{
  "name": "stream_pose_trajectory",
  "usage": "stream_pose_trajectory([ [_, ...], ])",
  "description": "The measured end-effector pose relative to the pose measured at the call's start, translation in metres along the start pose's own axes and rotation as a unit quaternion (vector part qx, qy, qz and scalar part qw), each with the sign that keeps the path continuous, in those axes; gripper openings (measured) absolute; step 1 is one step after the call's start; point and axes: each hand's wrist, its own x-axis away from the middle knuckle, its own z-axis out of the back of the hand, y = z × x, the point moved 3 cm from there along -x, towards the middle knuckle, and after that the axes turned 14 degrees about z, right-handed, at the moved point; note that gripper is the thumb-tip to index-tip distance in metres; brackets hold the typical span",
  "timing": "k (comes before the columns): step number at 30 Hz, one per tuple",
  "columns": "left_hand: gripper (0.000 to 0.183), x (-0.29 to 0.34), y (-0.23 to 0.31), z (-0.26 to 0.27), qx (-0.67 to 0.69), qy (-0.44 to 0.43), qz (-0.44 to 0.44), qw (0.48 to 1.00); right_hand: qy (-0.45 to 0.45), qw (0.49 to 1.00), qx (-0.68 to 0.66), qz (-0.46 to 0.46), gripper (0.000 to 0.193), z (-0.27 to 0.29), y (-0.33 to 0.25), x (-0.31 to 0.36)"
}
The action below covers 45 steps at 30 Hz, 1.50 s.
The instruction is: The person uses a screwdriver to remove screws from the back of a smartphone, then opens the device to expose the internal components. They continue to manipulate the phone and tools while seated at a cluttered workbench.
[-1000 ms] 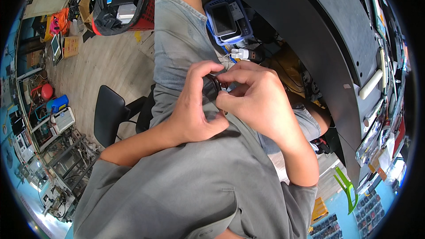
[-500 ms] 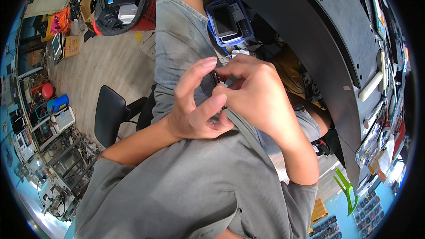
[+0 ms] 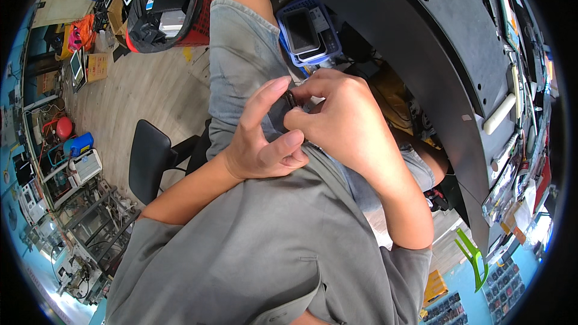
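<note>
Above my lap, a thin dark flat object (image 3: pixel 291 100), seen nearly edge-on, sits between my two hands. My left hand (image 3: pixel 265 144) curves around its near left side, index finger and thumb wide apart at its edges. From the right, my right hand (image 3: pixel 340 111) reaches over it with the back of the hand up, thumb and index finger bent in against it. Most of the object is hidden by my fingers, so its exact kind cannot be made out.
A black desk (image 3: pixel 415 54) curves along my right, with tools at its far edge. Beyond my knee, a blue basket (image 3: pixel 334 42) holds tablet-like devices. A lined red bin (image 3: pixel 201 30) stands at the upper left, and a black chair (image 3: pixel 150 159) is beside me.
Both hands and the dark object have shifted slightly left in the picture, as has the desk. My hands keep nearly the same hold.
</note>
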Motion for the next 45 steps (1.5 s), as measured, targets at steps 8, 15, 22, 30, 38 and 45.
stream_pose_trajectory([
  [8,0.131,0.004,-0.016,-0.001,-0.012,-0.108,0.041,0.993,0.027,0.999,0.001,0.018,0.035,0.005,-0.002,0.001],
  [15,0.14,0.004,-0.025,-0.009,-0.008,-0.139,0.072,0.988,0.014,1.0,0.013,0.002,0.036,0.013,0.004,0.001],
  [22,0.137,0.004,-0.025,-0.002,-0.037,-0.241,0.185,0.952,-0.011,0.996,-0.065,-0.059,0.033,0.019,0.024,0.019],
  [30,0.11,-0.029,-0.036,0.043,0.186,-0.037,0.262,0.946,0.138,0.959,-0.24,-0.064,0.034,0.038,0.037,0.079],
  [38,0.118,-0.109,0.019,0.031,0.617,0.039,0.272,0.737,0.269,0.788,-0.541,0.116,0.041,0.004,0.008,0.089],
  [45,0.109,-0.135,0.065,0.002,0.708,0.023,0.263,0.655,0.291,0.837,-0.433,0.165,0.047,0.001,-0.015,0.095],
])
